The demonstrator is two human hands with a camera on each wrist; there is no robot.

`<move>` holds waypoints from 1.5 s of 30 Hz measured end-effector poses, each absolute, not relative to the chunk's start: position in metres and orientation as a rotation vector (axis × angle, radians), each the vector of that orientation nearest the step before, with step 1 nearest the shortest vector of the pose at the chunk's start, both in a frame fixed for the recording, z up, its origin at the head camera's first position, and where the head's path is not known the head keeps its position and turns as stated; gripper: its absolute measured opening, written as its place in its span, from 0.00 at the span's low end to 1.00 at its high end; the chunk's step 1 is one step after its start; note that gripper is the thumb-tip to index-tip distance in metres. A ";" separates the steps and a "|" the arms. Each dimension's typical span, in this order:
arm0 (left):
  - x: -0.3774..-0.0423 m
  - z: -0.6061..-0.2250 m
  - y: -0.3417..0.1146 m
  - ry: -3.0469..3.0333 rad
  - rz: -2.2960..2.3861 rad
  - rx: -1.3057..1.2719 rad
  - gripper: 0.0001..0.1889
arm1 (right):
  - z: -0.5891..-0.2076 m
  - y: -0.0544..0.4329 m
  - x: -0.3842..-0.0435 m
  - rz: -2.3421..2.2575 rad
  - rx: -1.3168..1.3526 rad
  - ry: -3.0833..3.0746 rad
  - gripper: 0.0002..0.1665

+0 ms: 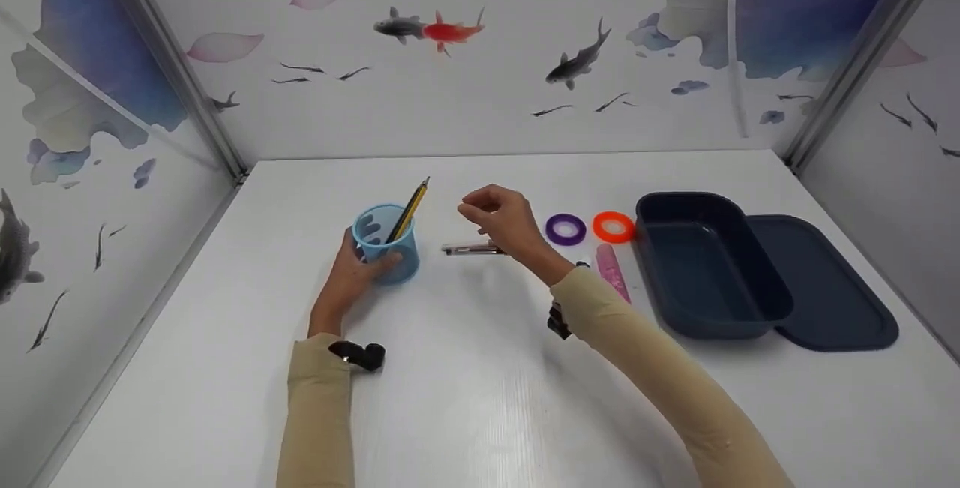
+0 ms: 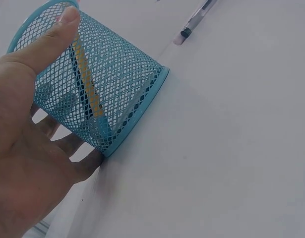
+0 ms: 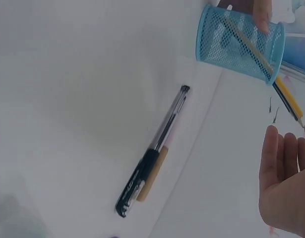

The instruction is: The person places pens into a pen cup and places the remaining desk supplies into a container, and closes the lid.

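Note:
My left hand (image 1: 350, 276) grips a light blue mesh pen cup (image 1: 397, 263) at the left, thumb on the near side and fingers around the far side. A yellow-and-black striped pencil (image 1: 409, 212) leans inside it, point upward over the rim. To the right of the cup hovers my right hand (image 1: 510, 224), with loosely bent fingers and nothing visible between them. In the right wrist view its fingers (image 3: 270, 156) appear close to the pencil tip, but the head view shows them apart. Below this hand a black-capped clear pen (image 3: 151, 153) lies beside a slim tan-and-pink item (image 3: 153, 173).
Right of the pen lie a purple ring (image 1: 565, 229), an orange ring (image 1: 613, 227) and a pink stick-like item (image 1: 613, 270), partly behind the right forearm. A deep navy box (image 1: 720, 327) stands at the right, its flat lid (image 1: 840, 300) beside it. Printed walls (image 1: 480, 121) enclose the white table (image 1: 465, 398).

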State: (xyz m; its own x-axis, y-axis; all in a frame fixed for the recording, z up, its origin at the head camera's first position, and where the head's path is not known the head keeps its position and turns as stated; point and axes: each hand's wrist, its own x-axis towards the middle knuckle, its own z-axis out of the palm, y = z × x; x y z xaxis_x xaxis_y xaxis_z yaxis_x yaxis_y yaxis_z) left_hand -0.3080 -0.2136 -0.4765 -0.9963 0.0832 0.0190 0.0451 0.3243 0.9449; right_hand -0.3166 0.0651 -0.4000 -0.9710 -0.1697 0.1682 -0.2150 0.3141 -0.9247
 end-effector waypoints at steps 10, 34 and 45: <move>-0.310 -0.476 -0.214 2.531 1.814 0.147 0.55 | -0.402 0.098 -0.323 1.627 0.278 -2.729 0.17; -0.308 -0.477 -0.215 2.528 1.808 0.129 0.54 | -0.427 0.136 -0.329 1.376 0.108 -3.056 0.23; -0.309 -0.476 -0.213 2.511 1.817 0.114 0.54 | -0.429 0.136 -0.333 1.383 -0.082 -3.135 0.22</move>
